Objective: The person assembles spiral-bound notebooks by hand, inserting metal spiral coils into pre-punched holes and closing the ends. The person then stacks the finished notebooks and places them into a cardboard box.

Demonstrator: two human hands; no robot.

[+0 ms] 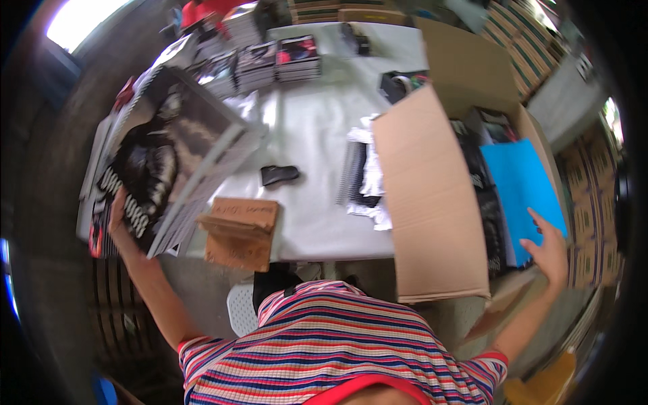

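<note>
My left hand [119, 226] grips the lower left edge of a large notebook [158, 162] with a dark picture cover, tilted above the table's left side. More notebooks lie under and beside it. My right hand [548, 251] is at the right, fingers apart, at the lower right edge of a bright blue cover [526, 196]; whether it touches the cover I cannot tell. That blue cover lies on dark-covered books inside an open cardboard box [432, 196]. One flap of the box hangs toward the table.
On the white-covered table [317, 135] are a small black object [279, 175], a folded cardboard piece [241, 233] and spiral notebooks with torn white paper [368, 175]. Stacks of small books [297, 57] and a tape roll [405, 82] sit farther back. Piled cartons [587, 202] stand at right.
</note>
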